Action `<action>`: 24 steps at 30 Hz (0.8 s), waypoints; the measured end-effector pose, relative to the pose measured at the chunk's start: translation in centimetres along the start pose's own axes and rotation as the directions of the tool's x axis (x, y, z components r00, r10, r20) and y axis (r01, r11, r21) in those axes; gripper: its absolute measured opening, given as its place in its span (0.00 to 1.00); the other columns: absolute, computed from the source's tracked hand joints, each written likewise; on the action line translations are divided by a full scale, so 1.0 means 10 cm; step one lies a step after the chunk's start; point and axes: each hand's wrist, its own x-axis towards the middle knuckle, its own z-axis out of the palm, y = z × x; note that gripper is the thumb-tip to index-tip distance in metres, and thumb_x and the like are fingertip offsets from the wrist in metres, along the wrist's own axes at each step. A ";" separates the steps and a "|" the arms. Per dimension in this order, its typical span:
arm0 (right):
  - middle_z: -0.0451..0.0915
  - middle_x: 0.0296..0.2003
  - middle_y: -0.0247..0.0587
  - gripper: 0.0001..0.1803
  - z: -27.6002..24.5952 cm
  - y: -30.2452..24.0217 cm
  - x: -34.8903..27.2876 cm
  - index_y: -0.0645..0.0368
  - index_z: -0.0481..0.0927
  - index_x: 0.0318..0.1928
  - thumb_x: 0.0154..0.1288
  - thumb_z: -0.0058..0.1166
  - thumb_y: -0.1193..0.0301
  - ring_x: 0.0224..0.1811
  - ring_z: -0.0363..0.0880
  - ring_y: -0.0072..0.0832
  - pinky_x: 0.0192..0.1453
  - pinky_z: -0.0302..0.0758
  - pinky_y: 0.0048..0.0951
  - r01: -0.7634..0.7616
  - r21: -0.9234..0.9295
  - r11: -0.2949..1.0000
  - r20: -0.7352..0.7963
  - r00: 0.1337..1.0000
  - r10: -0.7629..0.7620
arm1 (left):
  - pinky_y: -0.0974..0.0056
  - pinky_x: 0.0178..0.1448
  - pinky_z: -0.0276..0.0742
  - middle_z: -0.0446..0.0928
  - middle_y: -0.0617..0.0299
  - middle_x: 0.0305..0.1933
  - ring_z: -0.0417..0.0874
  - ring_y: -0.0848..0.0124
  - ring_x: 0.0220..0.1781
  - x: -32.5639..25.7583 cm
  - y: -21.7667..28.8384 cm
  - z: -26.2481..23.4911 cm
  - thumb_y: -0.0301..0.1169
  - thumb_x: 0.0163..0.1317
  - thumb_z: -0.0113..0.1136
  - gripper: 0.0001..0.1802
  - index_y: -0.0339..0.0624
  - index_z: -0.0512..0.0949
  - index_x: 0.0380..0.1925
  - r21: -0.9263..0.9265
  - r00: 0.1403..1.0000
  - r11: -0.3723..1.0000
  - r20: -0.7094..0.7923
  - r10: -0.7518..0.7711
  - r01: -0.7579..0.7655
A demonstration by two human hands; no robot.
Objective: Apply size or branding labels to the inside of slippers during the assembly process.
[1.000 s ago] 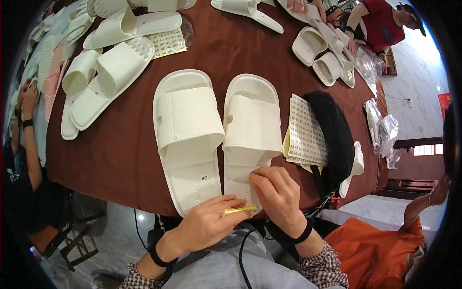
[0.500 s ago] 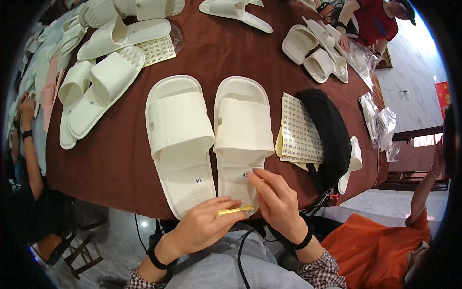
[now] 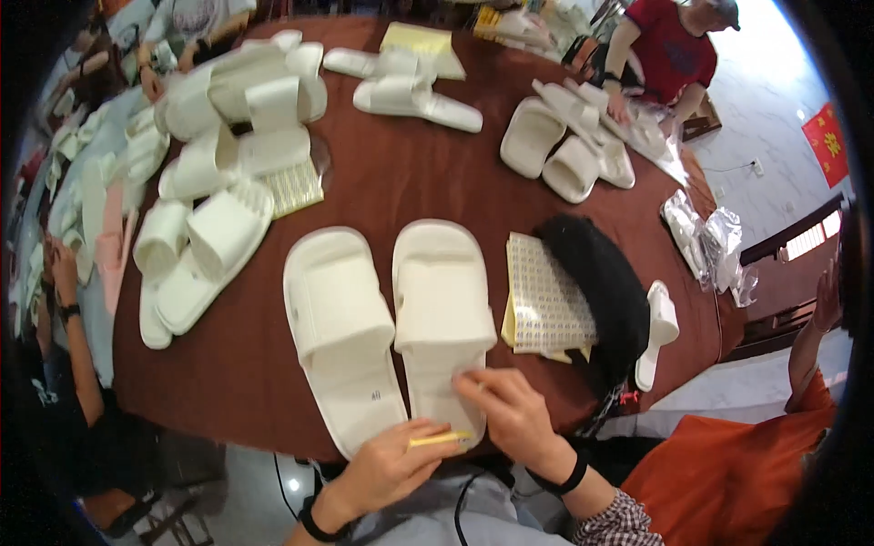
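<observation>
I log left hand [image 3: 387, 466] pinching yellow strip [image 3: 441, 439] near right slipper [image 3: 444, 305]. Right hand [image 3: 512, 409] curled over its insole [image 3: 431, 387]; grasp, I cannot tell.

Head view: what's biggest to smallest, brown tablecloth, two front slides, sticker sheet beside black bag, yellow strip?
Brown tablecloth
Left front slide and right front slide: too alike to rank
Sticker sheet
Yellow strip

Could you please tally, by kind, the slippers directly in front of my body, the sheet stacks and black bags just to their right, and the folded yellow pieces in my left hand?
White slippers: 2
Stack of printed sheets: 1
Black fabric bag: 1
Folded yellow piece in the left hand: 1
Total: 5
</observation>
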 end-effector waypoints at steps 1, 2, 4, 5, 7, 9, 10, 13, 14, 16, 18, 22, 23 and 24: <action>0.79 0.49 0.40 0.25 0.02 -0.02 0.02 0.58 0.81 0.57 0.55 0.56 0.77 0.49 0.80 0.37 0.50 0.81 0.33 0.052 -0.056 0.997 0.025 0.998 -0.051 | 0.54 0.63 0.79 0.83 0.53 0.54 0.83 0.53 0.58 -0.05 -0.04 0.01 0.25 0.57 0.69 0.21 0.47 0.83 0.52 0.002 1.000 1.000 0.015 -0.022 0.022; 0.78 0.49 0.40 0.25 0.01 -0.03 0.02 0.58 0.81 0.57 0.55 0.55 0.76 0.50 0.80 0.36 0.51 0.81 0.32 0.074 -0.064 0.995 0.023 0.997 -0.073 | 0.56 0.61 0.79 0.83 0.51 0.53 0.83 0.51 0.55 -0.06 -0.06 0.02 0.25 0.58 0.68 0.20 0.47 0.83 0.52 -0.014 1.000 1.000 -0.003 0.003 -0.004; 0.77 0.51 0.39 0.25 0.03 -0.02 -0.04 0.59 0.81 0.57 0.56 0.54 0.75 0.50 0.79 0.35 0.52 0.80 0.31 0.116 -0.079 0.990 0.015 0.993 -0.116 | 0.51 0.69 0.73 0.81 0.50 0.58 0.81 0.53 0.61 -0.01 0.09 -0.06 0.26 0.66 0.59 0.17 0.39 0.81 0.55 -0.094 0.999 0.995 0.026 0.033 -0.030; 0.77 0.53 0.41 0.26 0.02 -0.02 -0.08 0.60 0.80 0.58 0.56 0.53 0.76 0.54 0.79 0.37 0.55 0.80 0.34 0.111 -0.089 0.990 0.041 0.993 -0.108 | 0.52 0.69 0.74 0.84 0.54 0.51 0.83 0.53 0.59 0.03 0.19 -0.08 0.17 0.60 0.61 0.19 0.39 0.82 0.53 -0.085 0.999 0.996 -0.037 0.019 -0.022; 0.76 0.54 0.40 0.32 0.00 -0.06 -0.12 0.57 0.77 0.64 0.55 0.53 0.79 0.53 0.78 0.36 0.57 0.77 0.33 0.113 -0.109 0.988 0.074 0.992 -0.105 | 0.51 0.69 0.74 0.84 0.54 0.53 0.82 0.53 0.59 0.03 0.23 -0.09 0.19 0.61 0.61 0.18 0.39 0.82 0.52 -0.095 1.000 0.995 -0.015 0.008 -0.009; 0.75 0.56 0.40 0.33 0.04 -0.06 -0.16 0.56 0.74 0.66 0.56 0.53 0.78 0.54 0.77 0.35 0.59 0.77 0.32 0.132 -0.089 0.987 0.049 0.991 -0.128 | 0.51 0.70 0.73 0.84 0.53 0.53 0.82 0.54 0.59 0.03 0.28 -0.10 0.20 0.61 0.62 0.17 0.39 0.83 0.51 -0.087 1.000 0.996 -0.017 -0.010 0.008; 0.75 0.56 0.40 0.32 0.02 -0.07 -0.16 0.59 0.76 0.65 0.56 0.53 0.77 0.56 0.77 0.34 0.60 0.77 0.31 0.143 -0.121 0.982 0.065 0.989 -0.136 | 0.52 0.70 0.73 0.84 0.53 0.53 0.82 0.55 0.59 0.01 0.25 -0.08 0.20 0.61 0.62 0.17 0.39 0.83 0.51 -0.081 1.000 0.996 -0.012 -0.028 0.027; 0.76 0.57 0.50 0.21 -0.08 -0.11 -0.16 0.66 0.78 0.57 0.62 0.52 0.81 0.54 0.76 0.46 0.56 0.77 0.40 0.175 0.005 0.985 -0.086 0.981 -0.174 | 0.53 0.70 0.73 0.84 0.53 0.54 0.82 0.55 0.59 0.03 0.26 -0.08 0.20 0.61 0.62 0.17 0.39 0.83 0.51 -0.073 1.000 0.997 -0.008 -0.022 0.022; 0.74 0.60 0.50 0.25 -0.06 -0.08 -0.18 0.65 0.77 0.59 0.57 0.51 0.81 0.59 0.74 0.46 0.60 0.76 0.40 0.159 0.013 0.987 -0.062 0.985 -0.158 | 0.53 0.69 0.73 0.83 0.52 0.54 0.81 0.54 0.60 0.03 0.26 -0.08 0.20 0.61 0.62 0.17 0.39 0.82 0.52 -0.065 1.000 0.998 -0.006 -0.016 0.015; 0.74 0.59 0.50 0.25 -0.05 -0.07 -0.14 0.65 0.76 0.59 0.57 0.51 0.81 0.59 0.74 0.46 0.61 0.76 0.40 0.140 0.030 0.990 -0.052 0.989 -0.138 | 0.53 0.69 0.73 0.83 0.52 0.54 0.81 0.54 0.60 0.05 0.27 -0.10 0.20 0.61 0.62 0.17 0.39 0.82 0.52 -0.064 1.000 0.998 -0.014 -0.020 0.019; 0.74 0.59 0.50 0.25 -0.04 -0.07 -0.10 0.65 0.76 0.59 0.58 0.51 0.81 0.59 0.74 0.46 0.61 0.76 0.40 0.122 0.048 0.991 -0.040 0.992 -0.120 | 0.54 0.68 0.73 0.83 0.52 0.54 0.81 0.54 0.60 0.05 0.27 -0.11 0.20 0.62 0.62 0.17 0.39 0.82 0.52 -0.063 0.999 0.998 -0.024 -0.028 0.026; 0.75 0.57 0.51 0.26 -0.02 -0.04 -0.15 0.66 0.76 0.59 0.56 0.52 0.81 0.57 0.75 0.46 0.59 0.76 0.40 0.168 0.025 0.985 -0.067 0.984 -0.166 | 0.54 0.65 0.75 0.83 0.52 0.54 0.81 0.53 0.60 0.04 0.23 -0.09 0.20 0.61 0.63 0.17 0.38 0.82 0.52 -0.069 1.000 0.998 -0.026 -0.003 0.001; 0.76 0.56 0.51 0.26 -0.01 -0.03 -0.17 0.66 0.76 0.58 0.56 0.53 0.80 0.57 0.75 0.46 0.59 0.76 0.41 0.181 0.003 0.983 -0.081 0.980 -0.181 | 0.55 0.64 0.76 0.83 0.52 0.54 0.81 0.53 0.59 0.05 0.22 -0.08 0.19 0.61 0.64 0.18 0.38 0.82 0.52 -0.074 1.000 0.997 -0.027 0.003 -0.005; 0.76 0.56 0.51 0.26 -0.01 -0.02 -0.18 0.66 0.76 0.58 0.56 0.53 0.80 0.57 0.75 0.46 0.59 0.76 0.41 0.188 0.008 0.982 -0.081 0.979 -0.187 | 0.55 0.64 0.76 0.83 0.52 0.54 0.81 0.53 0.59 0.04 0.24 -0.07 0.19 0.61 0.64 0.18 0.38 0.82 0.52 -0.069 0.999 0.998 -0.032 -0.002 0.000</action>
